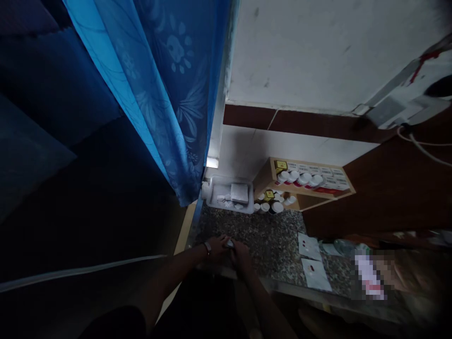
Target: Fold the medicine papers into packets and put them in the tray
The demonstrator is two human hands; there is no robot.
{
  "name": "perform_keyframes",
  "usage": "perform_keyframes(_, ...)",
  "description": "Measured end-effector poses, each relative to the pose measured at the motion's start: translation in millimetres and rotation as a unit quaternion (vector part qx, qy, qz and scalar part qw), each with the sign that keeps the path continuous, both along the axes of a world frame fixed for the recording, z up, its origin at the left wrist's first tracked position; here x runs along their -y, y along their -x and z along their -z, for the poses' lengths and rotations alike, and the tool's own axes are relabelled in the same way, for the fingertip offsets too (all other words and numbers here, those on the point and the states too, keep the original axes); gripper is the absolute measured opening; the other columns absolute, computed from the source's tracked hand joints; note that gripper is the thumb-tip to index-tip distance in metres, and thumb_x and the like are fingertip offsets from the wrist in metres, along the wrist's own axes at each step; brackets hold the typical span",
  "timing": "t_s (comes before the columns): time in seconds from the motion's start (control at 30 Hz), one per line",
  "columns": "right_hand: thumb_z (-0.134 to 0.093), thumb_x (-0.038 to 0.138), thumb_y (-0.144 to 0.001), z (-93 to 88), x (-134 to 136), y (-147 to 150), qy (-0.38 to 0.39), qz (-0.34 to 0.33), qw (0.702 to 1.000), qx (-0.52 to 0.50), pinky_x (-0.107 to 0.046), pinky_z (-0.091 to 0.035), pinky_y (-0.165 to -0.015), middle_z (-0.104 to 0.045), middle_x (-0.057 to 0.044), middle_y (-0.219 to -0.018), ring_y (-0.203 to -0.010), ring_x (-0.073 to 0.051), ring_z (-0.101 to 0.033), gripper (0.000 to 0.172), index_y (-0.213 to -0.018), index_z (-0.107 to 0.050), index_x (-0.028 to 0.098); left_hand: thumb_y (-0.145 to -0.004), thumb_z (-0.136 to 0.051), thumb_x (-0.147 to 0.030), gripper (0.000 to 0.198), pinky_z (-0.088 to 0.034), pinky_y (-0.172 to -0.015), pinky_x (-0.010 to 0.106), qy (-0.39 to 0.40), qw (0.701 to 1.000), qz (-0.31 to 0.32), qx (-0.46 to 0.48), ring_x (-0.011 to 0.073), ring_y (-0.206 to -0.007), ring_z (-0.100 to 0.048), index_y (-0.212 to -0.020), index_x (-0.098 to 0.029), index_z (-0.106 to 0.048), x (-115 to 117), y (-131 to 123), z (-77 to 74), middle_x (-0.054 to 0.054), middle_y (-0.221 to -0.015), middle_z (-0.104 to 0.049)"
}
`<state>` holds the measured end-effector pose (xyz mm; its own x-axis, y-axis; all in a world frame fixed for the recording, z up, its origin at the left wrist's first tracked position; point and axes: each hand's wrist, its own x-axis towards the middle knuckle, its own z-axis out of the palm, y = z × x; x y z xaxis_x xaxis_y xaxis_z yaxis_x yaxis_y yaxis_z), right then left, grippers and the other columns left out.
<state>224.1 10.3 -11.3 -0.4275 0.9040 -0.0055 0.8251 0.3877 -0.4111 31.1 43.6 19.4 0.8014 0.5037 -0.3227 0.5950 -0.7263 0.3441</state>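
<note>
Near the front edge of the speckled stone counter (268,240), my left hand (218,246) and my right hand (240,254) are close together. A small pale object (230,244) shows between them; its kind is too small and dark to tell. The fingers of both hands are curled in around it, though dim light blurs which fingers touch it. Behind the hands stands a clear plastic tray (211,203) with a white stack (239,193) and several small white pieces in it. Two white papers (309,246) with small red and white items lie to the right.
A wooden shelf (353,189) holds boxes and white bottles, with more bottles (277,207) below. A blue curtain (176,94) hangs at the left. Another person's hand (399,270) is at the right, partly pixelated, by a pale item (369,275). A white device (399,108) hangs upper right.
</note>
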Motion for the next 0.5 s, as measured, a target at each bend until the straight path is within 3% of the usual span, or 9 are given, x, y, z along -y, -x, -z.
perform_keyframes(0.17,-0.046,0.015,-0.085,9.0,-0.4,-1.6,-0.012,0.013,0.998,0.058,-0.025,-0.035,-0.071,-0.063,-0.005,-0.086,-0.082,-0.017,-0.055,0.025,-0.102,-0.063,0.020,-0.082,-0.058,-0.037,0.045,-0.045,-0.090,0.049,0.004,1.000,0.000,-0.008,0.0344,-0.132,-0.029,-0.124,-0.023,-0.052,2.1,2.8,-0.2,0.014,-0.148,-0.026)
perform_keyframes(0.37,-0.052,0.015,-0.083,18.6,-2.9,-11.3,-0.059,0.002,0.994,0.095,-0.026,-0.032,-0.067,-0.061,-0.006,-0.078,-0.075,-0.017,-0.052,0.025,-0.102,-0.066,0.022,-0.088,-0.050,-0.032,0.049,-0.041,-0.093,0.050,0.000,1.000,-0.019,-0.009,0.0325,-0.133,-0.029,-0.136,-0.027,-0.039,10.0,2.4,-7.3,0.015,-0.147,-0.027)
perform_keyframes(0.5,-0.052,0.013,-0.081,21.8,2.8,-17.0,-0.070,-0.017,0.994,0.082,-0.027,-0.032,-0.070,-0.063,-0.008,-0.087,-0.083,-0.018,-0.052,0.031,-0.108,-0.064,0.024,-0.088,-0.046,-0.040,0.064,-0.039,-0.096,0.049,0.013,0.998,-0.062,-0.004,0.0309,-0.135,-0.024,-0.143,-0.014,-0.024,15.6,-2.4,-4.2,0.019,-0.148,-0.025)
